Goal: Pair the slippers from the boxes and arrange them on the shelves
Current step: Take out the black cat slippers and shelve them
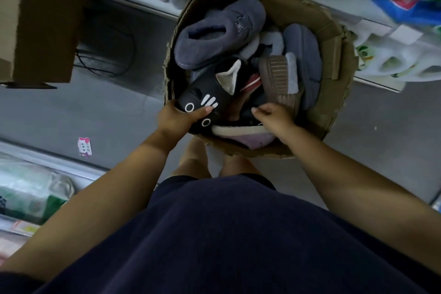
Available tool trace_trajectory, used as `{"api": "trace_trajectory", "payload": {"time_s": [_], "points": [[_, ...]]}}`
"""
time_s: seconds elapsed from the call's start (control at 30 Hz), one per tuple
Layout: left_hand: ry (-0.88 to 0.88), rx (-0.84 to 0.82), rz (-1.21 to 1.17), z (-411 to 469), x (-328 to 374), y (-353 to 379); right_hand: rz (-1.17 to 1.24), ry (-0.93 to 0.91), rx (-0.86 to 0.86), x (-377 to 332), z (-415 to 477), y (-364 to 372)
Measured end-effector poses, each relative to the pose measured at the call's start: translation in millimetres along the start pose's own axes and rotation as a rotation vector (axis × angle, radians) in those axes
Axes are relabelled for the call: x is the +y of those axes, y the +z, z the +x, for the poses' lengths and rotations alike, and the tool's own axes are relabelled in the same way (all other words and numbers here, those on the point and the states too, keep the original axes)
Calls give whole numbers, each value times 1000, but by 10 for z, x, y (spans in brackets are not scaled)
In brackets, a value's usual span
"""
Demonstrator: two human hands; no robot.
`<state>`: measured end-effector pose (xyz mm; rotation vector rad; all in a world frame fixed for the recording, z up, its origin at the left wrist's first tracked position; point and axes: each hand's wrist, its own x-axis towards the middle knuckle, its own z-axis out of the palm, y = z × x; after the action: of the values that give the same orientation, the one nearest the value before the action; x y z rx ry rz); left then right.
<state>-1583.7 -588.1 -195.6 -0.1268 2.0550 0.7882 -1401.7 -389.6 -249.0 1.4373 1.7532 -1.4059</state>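
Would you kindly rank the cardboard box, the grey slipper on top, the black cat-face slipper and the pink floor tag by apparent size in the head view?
1. cardboard box
2. grey slipper
3. black cat-face slipper, partly covered by the left hand, so less sure
4. pink floor tag

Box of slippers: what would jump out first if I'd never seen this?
The black cat slipper with white eyes and whiskers, at the near left edge of the box, gripped by the left hand. Behind it, at the far left of the pile, lies a big fuzzy grey slipper.
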Motion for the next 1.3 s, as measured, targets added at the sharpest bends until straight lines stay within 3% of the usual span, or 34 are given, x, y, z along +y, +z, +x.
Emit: {"api": "trace_trajectory", "payload": {"time_s": [0.13, 0.27, 0.47, 0.9, 1.3], "points": [[103, 118, 46, 33, -57, -117, -108, -10, -74, 277, 99, 122], [153, 129, 77, 84, -215, -140, -126, -77, 53, 414, 338, 137], [210, 152, 3, 123, -310, -38, -499, -345, 157, 693, 351, 306], [204, 138, -40, 129, -389, 20, -724, -253, 265, 604, 487, 427], [168, 136, -71, 66, -336, 63, -640, -283, 287, 529, 476, 390]]}}
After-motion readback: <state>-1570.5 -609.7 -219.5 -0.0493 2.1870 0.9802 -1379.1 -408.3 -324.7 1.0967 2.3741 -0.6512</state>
